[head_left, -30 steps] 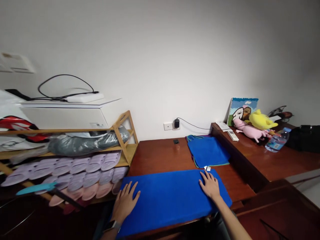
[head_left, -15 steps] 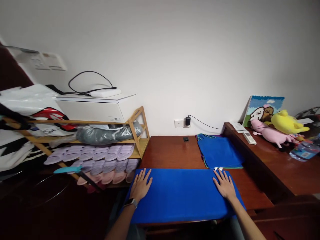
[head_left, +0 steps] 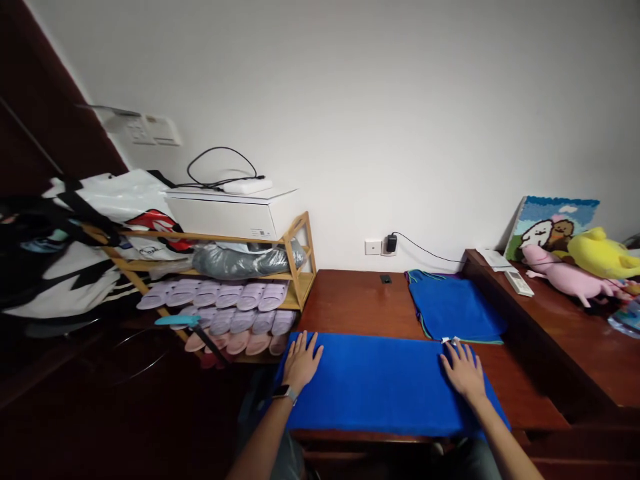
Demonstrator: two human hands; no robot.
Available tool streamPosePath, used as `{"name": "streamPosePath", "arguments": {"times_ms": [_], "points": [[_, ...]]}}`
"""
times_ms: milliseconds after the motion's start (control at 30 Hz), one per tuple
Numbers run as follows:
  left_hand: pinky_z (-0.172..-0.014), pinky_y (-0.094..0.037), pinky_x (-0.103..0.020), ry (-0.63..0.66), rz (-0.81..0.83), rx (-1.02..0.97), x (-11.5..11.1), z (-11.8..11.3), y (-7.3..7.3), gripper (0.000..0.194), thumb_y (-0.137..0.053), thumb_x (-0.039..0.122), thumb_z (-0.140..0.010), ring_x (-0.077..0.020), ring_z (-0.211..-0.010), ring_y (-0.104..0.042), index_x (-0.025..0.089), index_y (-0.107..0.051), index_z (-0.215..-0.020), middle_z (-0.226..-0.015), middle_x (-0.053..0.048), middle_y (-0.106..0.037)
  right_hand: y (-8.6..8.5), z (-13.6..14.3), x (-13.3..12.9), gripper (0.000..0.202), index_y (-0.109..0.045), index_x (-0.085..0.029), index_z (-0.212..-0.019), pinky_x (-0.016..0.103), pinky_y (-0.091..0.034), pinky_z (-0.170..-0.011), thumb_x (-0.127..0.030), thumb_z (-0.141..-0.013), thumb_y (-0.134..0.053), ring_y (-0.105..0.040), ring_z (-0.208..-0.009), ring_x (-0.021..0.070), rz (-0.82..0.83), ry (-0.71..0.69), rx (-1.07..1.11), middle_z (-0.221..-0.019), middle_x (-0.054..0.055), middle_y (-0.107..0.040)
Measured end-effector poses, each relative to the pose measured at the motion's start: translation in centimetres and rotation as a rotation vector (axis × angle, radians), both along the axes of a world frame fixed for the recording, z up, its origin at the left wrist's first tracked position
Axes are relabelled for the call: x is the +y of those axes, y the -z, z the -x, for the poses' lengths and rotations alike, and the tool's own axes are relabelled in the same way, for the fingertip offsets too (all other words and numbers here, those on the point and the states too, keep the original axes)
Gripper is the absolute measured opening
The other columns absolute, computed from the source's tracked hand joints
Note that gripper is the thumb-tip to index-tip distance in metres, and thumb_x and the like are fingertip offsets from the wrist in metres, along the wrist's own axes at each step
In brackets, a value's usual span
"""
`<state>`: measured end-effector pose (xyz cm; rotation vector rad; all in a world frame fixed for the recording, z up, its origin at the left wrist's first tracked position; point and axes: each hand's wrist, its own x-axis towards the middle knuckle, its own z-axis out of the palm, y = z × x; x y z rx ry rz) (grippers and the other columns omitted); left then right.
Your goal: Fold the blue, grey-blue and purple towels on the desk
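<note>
A blue cloth [head_left: 380, 387] lies flat along the front of the brown wooden desk [head_left: 350, 300]. On its left end rests my left hand [head_left: 303, 361], fingers spread, with a watch [head_left: 285, 393] on the wrist. My right hand [head_left: 464, 371] lies open on the right end, near small white tags [head_left: 449, 341] at the cloth's far edge. Behind that hand is a second blue cloth [head_left: 453, 307] with green and purple edging, folded on the desk. Neither hand grips anything.
A wooden rack [head_left: 300, 267] at the left holds several slippers [head_left: 250, 298], a plastic-wrapped grey bundle [head_left: 235, 261] and a white box [head_left: 225, 215]. On the raised right surface are a remote [head_left: 519, 283], a pink plush [head_left: 565, 273] and a yellow plush [head_left: 603, 253]. A black charger [head_left: 391, 243] is plugged into the wall.
The view has turned a little to the left, so everything sits farther right in the picture. Both hands remain flat on the cloth, which looks the same.
</note>
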<state>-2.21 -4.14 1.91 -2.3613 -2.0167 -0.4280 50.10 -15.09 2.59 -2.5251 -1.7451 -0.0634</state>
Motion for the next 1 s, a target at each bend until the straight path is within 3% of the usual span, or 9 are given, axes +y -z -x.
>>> {"name": "streamPosePath", "arguments": {"times_ms": [67,200,300,400,533,667,767,1000], "points": [[-0.133,-0.030,-0.057,0.074,-0.073,-0.022,-0.2,-2.2,-0.9,0.063,-0.035,0.050,-0.110,-0.0334,-0.161,-0.040,0.020,-0.054,-0.162,-0.172,-0.016,-0.047,-1.1,4.9,1.0,0.066,-0.053,-0.021,-0.163,0.057,-0.022,-0.134,-0.047,-0.109,-0.024,-0.029,-0.165,0.0329,-0.080,-0.108,0.006,-0.176,0.010,-0.039],[-0.134,-0.028,-0.054,0.290,-0.062,-0.043,-0.7,-7.5,-1.8,0.057,-0.038,0.049,-0.111,-0.0291,-0.163,-0.037,0.030,-0.052,-0.163,-0.174,-0.009,-0.045,-2.5,16.3,3.0,0.064,-0.043,-0.026,-0.168,0.050,-0.020,-0.136,-0.048,-0.111,-0.026,-0.028,-0.166,0.0260,-0.070,-0.439,0.172,-0.178,0.004,-0.035],[-0.133,-0.028,-0.056,0.267,0.025,-0.046,-0.9,-8.2,-1.0,0.058,-0.042,0.053,-0.109,-0.0310,-0.162,-0.038,0.033,-0.053,-0.162,-0.173,-0.008,-0.046,-2.5,19.9,3.7,0.065,-0.038,-0.027,-0.171,0.050,-0.018,-0.136,-0.052,-0.112,-0.025,-0.026,-0.167,0.0250,0.008,-0.484,0.261,-0.178,0.003,-0.032],[-0.132,-0.027,-0.058,0.157,0.034,-0.031,-0.1,-4.8,0.5,0.062,-0.041,0.059,-0.108,-0.0330,-0.163,-0.036,0.033,-0.051,-0.163,-0.174,-0.010,-0.044,-1.9,16.4,3.3,0.068,-0.032,-0.028,-0.172,0.052,-0.016,-0.137,-0.057,-0.111,-0.025,-0.022,-0.168,0.0253,0.055,-0.400,0.258,-0.179,0.002,-0.029],[-0.130,-0.029,-0.061,0.042,-0.005,-0.006,1.4,0.6,1.9,0.070,-0.037,0.063,-0.106,-0.0355,-0.163,-0.036,0.028,-0.049,-0.165,-0.174,-0.013,-0.044,-1.0,5.4,0.8,0.071,-0.027,-0.026,-0.174,0.053,-0.015,-0.137,-0.057,-0.111,-0.019,-0.021,-0.168,0.0253,0.087,-0.125,0.170,-0.180,0.003,-0.027],[-0.131,-0.029,-0.061,0.023,-0.008,0.000,1.6,2.1,1.9,0.073,-0.036,0.064,-0.105,-0.0363,-0.162,-0.036,0.025,-0.047,-0.166,-0.175,-0.014,-0.042,0.1,-3.5,-1.5,0.075,-0.025,-0.020,-0.175,0.052,-0.019,-0.136,-0.054,-0.109,-0.018,-0.022,-0.168,0.0263,0.114,0.079,0.120,-0.181,0.005,-0.025],[-0.131,-0.028,-0.060,0.012,0.001,-0.002,1.3,1.6,1.7,0.072,-0.037,0.064,-0.105,-0.0361,-0.163,-0.035,0.026,-0.048,-0.166,-0.174,-0.012,-0.043,1.2,-5.9,-1.9,0.077,-0.025,-0.019,-0.175,0.053,-0.021,-0.136,-0.055,-0.107,-0.017,-0.022,-0.168,0.0271,0.116,0.083,0.117,-0.181,0.005,-0.023],[-0.132,-0.028,-0.058,0.000,-0.004,0.026,1.1,1.5,1.3,0.068,-0.041,0.058,-0.105,-0.0343,-0.162,-0.037,0.027,-0.049,-0.165,-0.174,-0.012,-0.044,3.0,-6.2,-1.6,0.078,-0.032,-0.024,-0.173,0.052,-0.022,-0.134,-0.057,-0.104,-0.017,-0.026,-0.167,0.0257,0.049,0.097,0.128,-0.180,0.005,-0.030]]}}
